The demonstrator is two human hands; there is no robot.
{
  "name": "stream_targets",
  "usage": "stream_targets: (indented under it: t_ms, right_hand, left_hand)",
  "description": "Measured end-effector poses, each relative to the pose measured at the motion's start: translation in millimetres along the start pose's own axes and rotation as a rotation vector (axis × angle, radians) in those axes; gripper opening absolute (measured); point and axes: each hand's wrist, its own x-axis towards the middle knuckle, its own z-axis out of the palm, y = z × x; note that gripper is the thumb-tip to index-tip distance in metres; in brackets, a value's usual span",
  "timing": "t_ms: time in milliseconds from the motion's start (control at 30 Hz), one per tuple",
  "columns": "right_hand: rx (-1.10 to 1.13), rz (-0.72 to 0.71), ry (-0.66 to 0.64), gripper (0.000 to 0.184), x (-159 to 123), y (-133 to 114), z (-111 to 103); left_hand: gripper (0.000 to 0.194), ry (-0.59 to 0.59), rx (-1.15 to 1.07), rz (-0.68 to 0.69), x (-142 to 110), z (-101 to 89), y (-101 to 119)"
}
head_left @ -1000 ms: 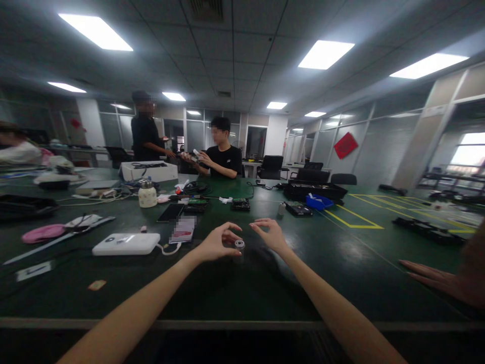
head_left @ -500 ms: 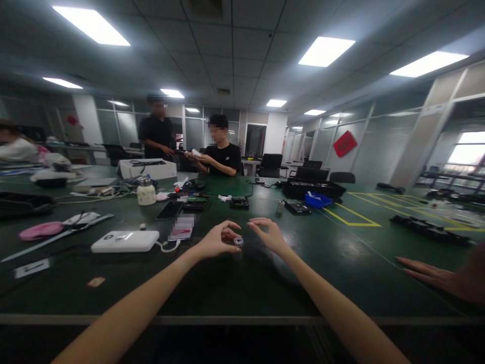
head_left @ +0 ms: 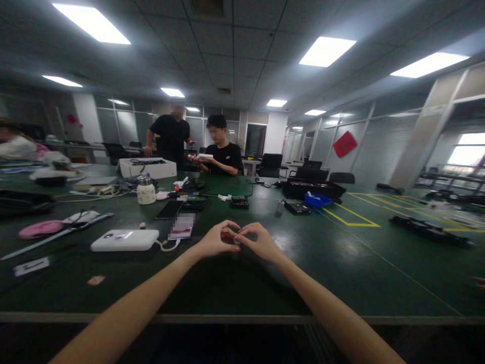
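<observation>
Just above the green table, my left hand [head_left: 217, 240] pinches a small round silvery part [head_left: 237, 239] between thumb and fingers. My right hand [head_left: 261, 242] meets it from the other side, with thumb and fingertips closed at the part's upper right edge. The fingers of both hands cover most of the part, so its exact kind cannot be made out. Left of my hands lie a phone [head_left: 182, 226] and a white power bank [head_left: 126, 240], joined by a short white cable [head_left: 168, 246].
Farther back stand a cream bottle [head_left: 146, 192], a small metal cylinder [head_left: 280, 206], a blue tray [head_left: 317, 200] and a black case [head_left: 312, 189]. A black strip [head_left: 430, 230] lies at right. Two people are across the table [head_left: 204, 298], one seated [head_left: 223, 154], one standing [head_left: 169, 134].
My right hand has moved left and closed onto the part in my left hand. Another person's hand at right has mostly withdrawn. The standing person has shifted right.
</observation>
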Motion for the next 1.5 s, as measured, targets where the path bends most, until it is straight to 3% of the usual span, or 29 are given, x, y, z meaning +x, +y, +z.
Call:
stream_targets:
  t_ms: [200,400,533,667,900,1000,1133,1333,1500]
  right_hand:
    - [0.151,0.112,-0.088,0.024,-2,0,4]
    - [0.489,0.247,-0.165,0.048,-4,9,4]
    - [0.538,0.283,-0.260,0.060,-6,14,7]
    - [0.472,0.274,-0.311,0.052,-8,13,10]
    - [0.485,0.281,-0.289,0.048,-8,15,11]
    - [0.513,0.289,-0.283,0.047,-8,17,13]
    - [0.489,0.296,-0.290,0.045,-8,13,12]
    - [0.443,0.299,-0.322,0.044,-9,2,5]
    - [0.442,0.277,-0.320,0.046,-9,2,6]
  left_hand:
    - [0.059,-0.023,0.031,0.028,1,-1.9,-2]
    - [0.051,0.104,0.199,0.097,0,-1.2,4]
    - [0.049,0.161,0.282,0.108,-2,1.0,11]
    - [0.042,0.190,0.348,0.126,-2,1.4,10]
    - [0.042,0.182,0.335,0.132,-1,2.8,13]
    - [0.035,0.280,0.361,0.164,6,-3.7,11]
    - [0.028,0.474,0.490,0.120,17,-23.9,-12]
    - [0.024,0.386,0.644,-0.025,20,-46.1,-48]
    - [0.029,0.427,0.475,0.087,15,-32.9,-27]
